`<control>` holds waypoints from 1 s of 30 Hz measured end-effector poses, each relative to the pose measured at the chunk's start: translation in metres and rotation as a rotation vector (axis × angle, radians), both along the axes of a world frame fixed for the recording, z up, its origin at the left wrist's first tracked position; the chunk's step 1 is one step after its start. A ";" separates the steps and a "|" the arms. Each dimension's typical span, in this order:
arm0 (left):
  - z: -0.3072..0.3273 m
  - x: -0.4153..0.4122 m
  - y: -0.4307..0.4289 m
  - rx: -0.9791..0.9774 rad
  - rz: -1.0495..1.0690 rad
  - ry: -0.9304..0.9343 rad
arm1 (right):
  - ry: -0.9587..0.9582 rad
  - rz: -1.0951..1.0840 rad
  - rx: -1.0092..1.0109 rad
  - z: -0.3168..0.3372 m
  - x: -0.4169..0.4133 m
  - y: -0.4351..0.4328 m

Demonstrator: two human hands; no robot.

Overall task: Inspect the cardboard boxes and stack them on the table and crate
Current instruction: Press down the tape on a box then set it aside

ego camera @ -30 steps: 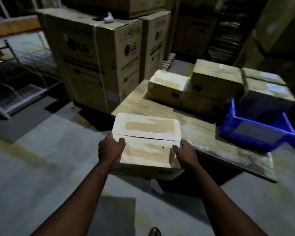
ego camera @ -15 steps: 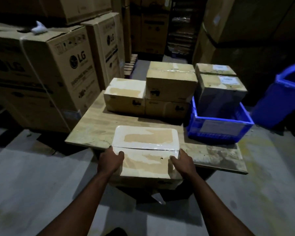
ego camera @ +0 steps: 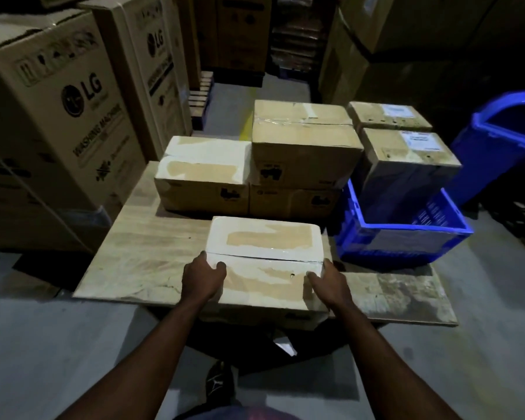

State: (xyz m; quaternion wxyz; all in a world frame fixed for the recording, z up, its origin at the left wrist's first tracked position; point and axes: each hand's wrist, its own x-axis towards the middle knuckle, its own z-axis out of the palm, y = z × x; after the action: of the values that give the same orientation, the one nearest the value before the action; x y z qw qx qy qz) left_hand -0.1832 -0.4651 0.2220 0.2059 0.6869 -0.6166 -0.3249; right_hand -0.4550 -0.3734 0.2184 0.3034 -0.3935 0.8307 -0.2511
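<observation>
- The open blue plastic crate [ego camera: 404,241] sits on the right part of the pale wooden surface [ego camera: 152,247]. A tall brown cardboard box with a white label [ego camera: 406,160] stands upright in its far half.
- A smaller labelled cardboard box [ego camera: 388,116] lies behind it, possibly outside the crate; the dim view does not settle this.
- Three brown cardboard boxes [ego camera: 303,147] are stacked at the far side of the surface, beside the crate.
- The flat white-taped cardboard box [ego camera: 264,247] lies taped side up at the near edge. Its long axis runs left to right, and its near side overhangs the edge.
- The left hand [ego camera: 202,278] and right hand [ego camera: 329,286] grip its near corners, fingers curled over the sides, thumbs on top.
</observation>
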 end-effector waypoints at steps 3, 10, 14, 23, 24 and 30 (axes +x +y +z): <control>-0.002 -0.001 -0.029 -0.021 -0.031 0.012 | 0.003 -0.053 -0.002 -0.003 0.004 -0.023; -0.004 -0.012 -0.065 -0.015 -0.084 0.056 | 0.067 -0.082 -0.010 -0.006 0.010 -0.053; -0.009 -0.025 -0.067 -0.007 -0.112 -0.001 | 0.057 -0.078 0.001 -0.008 0.003 -0.067; -0.012 -0.042 -0.056 0.030 -0.078 -0.141 | 0.118 -0.025 0.015 -0.025 -0.001 -0.070; -0.014 -0.042 -0.054 0.031 -0.070 -0.154 | 0.114 -0.017 0.012 -0.026 -0.001 -0.069; -0.033 -0.038 -0.047 -0.156 -0.214 -0.395 | 0.547 0.164 -0.087 -0.033 0.011 -0.069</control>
State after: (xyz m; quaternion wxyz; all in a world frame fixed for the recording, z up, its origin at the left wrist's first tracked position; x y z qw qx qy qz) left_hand -0.2215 -0.5123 0.1888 0.0981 0.6498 -0.7375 -0.1556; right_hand -0.4443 -0.4426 0.1859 0.0701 -0.5249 0.8357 -0.1456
